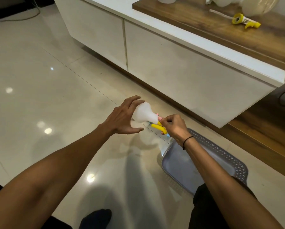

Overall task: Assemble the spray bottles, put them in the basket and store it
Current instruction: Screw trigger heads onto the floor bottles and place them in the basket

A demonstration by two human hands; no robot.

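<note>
Glossy beige floor tiles (39, 76) fill most of the head view, with a white low cabinet (171, 66) running along the upper right. On the cabinet there is a wooden top (196, 22), and a yellow spray head (245, 22) with its long tube lies loose on the wood. Behind it stand 2 pale bottle bodies (254, 5), only partly in the frame.

Lower in the same view, both arms reach forward above the floor. The left hand (123, 119) is spread wide, fingers apart; its fingertips touch the round base of a white spray bottle (143, 114), but it does not close around it. The bottle is held sideways in the air, base to the left, neck to the right. The right hand (173, 126) is closed on the yellow trigger head (160, 127) at the neck, so the bottle sticks out to the left of this grip. A dark band (187, 141) is on the right wrist.

Under the right forearm, a grey perforated basket (229, 159) lies on the floor, just beside the cabinet. 1 dark sock (97, 219) shows at the bottom edge.
</note>
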